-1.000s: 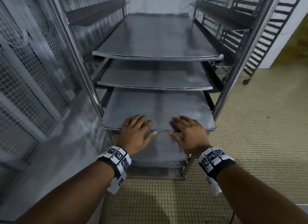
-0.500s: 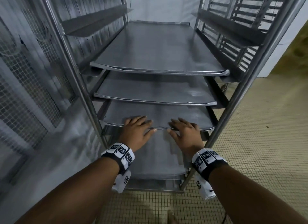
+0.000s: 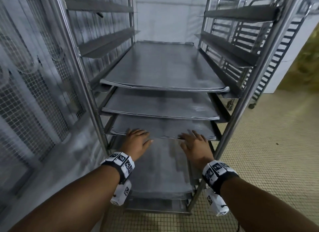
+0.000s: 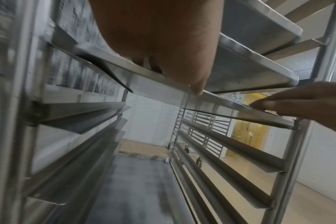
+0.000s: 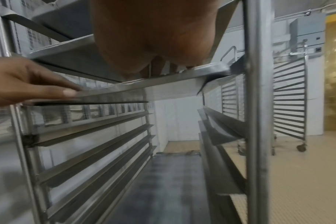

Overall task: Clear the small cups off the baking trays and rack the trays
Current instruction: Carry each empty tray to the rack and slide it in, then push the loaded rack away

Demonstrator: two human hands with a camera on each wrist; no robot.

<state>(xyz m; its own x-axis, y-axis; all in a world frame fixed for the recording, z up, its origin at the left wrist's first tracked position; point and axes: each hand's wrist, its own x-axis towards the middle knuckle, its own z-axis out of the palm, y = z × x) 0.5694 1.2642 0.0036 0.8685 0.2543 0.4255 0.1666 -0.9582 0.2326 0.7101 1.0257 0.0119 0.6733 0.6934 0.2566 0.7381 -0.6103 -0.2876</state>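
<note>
A steel tray rack (image 3: 81, 86) stands in front of me with three grey baking trays on its upper runners. The third tray (image 3: 165, 128) sits almost fully in. My left hand (image 3: 138, 140) and right hand (image 3: 193, 142) lie flat with straight fingers on that tray's front edge (image 4: 153, 81), pressing it. In the right wrist view the tray edge (image 5: 173, 81) runs under the right palm, with the left hand's fingertips (image 5: 67, 92) on it. A fourth tray (image 3: 162, 166) lies lower in the rack. No cups show on any tray.
A wire-mesh panel (image 3: 34, 93) lines the wall to the left. A second wheeled rack (image 5: 290, 106) stands at the right on the tiled floor (image 3: 267, 154). Empty runners (image 4: 230, 145) line the rack's lower part.
Both hands have pushed the third tray further into the rack; its front edge now sits near the posts. My view has risen, showing more of the upper runners.
</note>
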